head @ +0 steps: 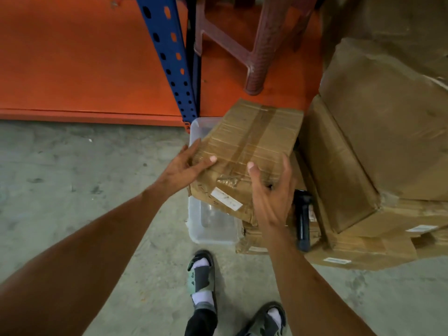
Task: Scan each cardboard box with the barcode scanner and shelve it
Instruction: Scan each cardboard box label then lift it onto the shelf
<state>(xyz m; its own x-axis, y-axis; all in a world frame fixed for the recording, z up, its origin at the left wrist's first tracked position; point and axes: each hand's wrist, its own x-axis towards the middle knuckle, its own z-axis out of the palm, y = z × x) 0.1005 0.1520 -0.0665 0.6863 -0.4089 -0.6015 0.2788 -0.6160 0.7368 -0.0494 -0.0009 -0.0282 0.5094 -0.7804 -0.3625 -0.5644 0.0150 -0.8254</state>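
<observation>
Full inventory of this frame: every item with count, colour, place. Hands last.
held cardboard box: 1, brown, taped, white label, above the bin
plastic bin: 1, clear, on floor under the box
barcode scanner: 1, black, lying on a flat box, right of the hands
stacked cardboard boxes: several, brown, right side
plastic stool: 1, maroon, on orange shelf
rack upright: 1, blue, top centre
shelf: 1, orange, top left
left hand: grips box's left edge
right hand: grips box's near right corner

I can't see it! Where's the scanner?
Right of centre, the black barcode scanner lies on flat cardboard boxes, just beside the right hand.
</observation>
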